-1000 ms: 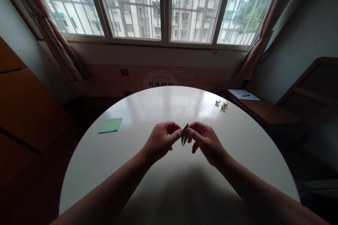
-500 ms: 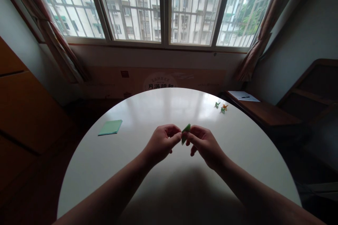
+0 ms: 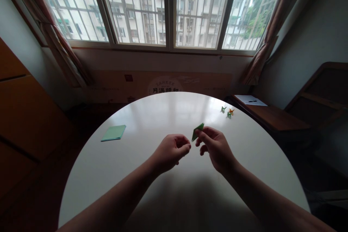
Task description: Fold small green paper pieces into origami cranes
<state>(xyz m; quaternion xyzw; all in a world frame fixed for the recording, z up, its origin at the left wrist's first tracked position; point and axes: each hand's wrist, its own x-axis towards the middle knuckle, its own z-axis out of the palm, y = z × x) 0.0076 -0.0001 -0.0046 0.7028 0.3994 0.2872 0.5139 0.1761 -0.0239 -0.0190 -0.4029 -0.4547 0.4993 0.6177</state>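
Note:
Between the thumb and fingers of my right hand is a small folded piece of green paper, pinched at its right side and held above the table. My left hand is just left of the paper and apart from it. Its fingers are curled, with the thumb tip against the forefinger, and nothing shows in them. Both hands are over the middle of the white round table.
A stack of light green paper squares lies at the table's left. Small folded paper figures, a green one, an orange one and another green one, stand at the far right. Beyond, a sheet with a pen rests on a brown surface.
My left hand has let go of the folded paper and dropped slightly lower. My right hand has moved the paper a little right and up.

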